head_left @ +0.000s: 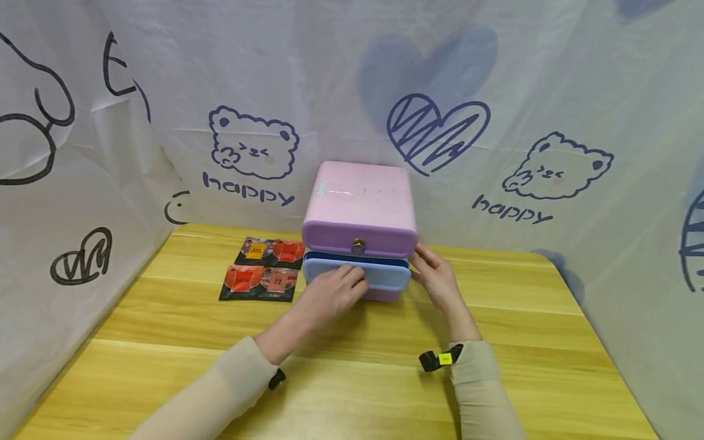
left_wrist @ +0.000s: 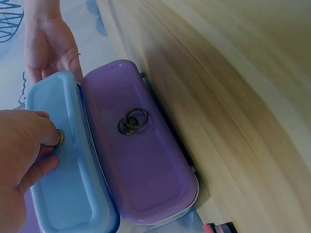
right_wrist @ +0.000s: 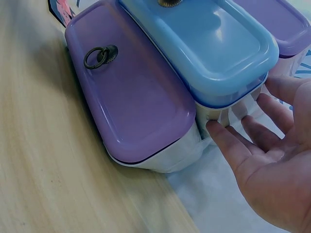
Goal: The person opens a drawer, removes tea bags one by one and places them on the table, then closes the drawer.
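My left hand [head_left: 337, 292] pinches the blue drawer [head_left: 385, 277] knob [left_wrist: 60, 139]; right hand [head_left: 442, 284], fingers loosely extended, flanks the cabinet [head_left: 365, 190]. Skewed pulling risks jamming.

In the head view the bench [head_left: 165, 342] is lit brightly and evenly, apparently from above, since the pink cabinet's [head_left: 363, 192] top is left paler than its front. A faint sheen is spread toward the bench's near edge, and soft shadow is cast beside the right sleeve [head_left: 484, 397]. Small print on the packets [head_left: 242, 282] is blurred. Both wrist views are rendered dimmer; in the right, glare is caught on the blue drawer [right_wrist: 218, 39]; in the left, the bench's plank lines are bowed.
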The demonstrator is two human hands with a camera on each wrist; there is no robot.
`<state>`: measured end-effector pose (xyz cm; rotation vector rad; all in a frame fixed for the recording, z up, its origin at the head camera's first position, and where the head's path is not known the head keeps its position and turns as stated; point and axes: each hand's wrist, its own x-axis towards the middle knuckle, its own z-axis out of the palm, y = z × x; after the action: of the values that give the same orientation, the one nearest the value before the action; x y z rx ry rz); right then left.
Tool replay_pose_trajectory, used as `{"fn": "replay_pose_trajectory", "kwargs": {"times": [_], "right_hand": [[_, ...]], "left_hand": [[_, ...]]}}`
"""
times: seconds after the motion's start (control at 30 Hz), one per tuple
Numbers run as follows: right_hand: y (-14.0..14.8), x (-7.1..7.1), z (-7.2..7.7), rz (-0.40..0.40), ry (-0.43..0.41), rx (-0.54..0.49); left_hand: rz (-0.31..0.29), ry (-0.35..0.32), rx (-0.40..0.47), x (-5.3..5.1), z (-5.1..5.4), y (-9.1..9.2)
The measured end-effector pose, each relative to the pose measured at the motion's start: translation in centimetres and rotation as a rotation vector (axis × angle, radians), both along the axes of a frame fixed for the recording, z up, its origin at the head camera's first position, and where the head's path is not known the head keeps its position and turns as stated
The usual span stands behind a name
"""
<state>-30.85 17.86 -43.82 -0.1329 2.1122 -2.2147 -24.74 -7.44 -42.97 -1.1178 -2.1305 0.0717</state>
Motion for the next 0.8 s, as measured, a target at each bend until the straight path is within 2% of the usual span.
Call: {"fn": "replay_pose_trajectory", "kwargs": {"times": [0.3, 0.6, 0.8], "right_hand": [[0.2, 0.1, 0.0, 0.017, 0.012, 0.015], [0.4, 0.2, 0.0, 0.042, 0.026, 0.01], [0.4, 0.2, -0.1, 0.04, 0.02, 0.02]], "left_hand": [[0.024, -0.016, 0.008, -0.8, 0.0, 0.2], [0.045, -0.061, 0.012, -1.6, -0.1, 0.3], [0.048, -0.065, 0.029, -1.7, -0.2, 0.3]]}}
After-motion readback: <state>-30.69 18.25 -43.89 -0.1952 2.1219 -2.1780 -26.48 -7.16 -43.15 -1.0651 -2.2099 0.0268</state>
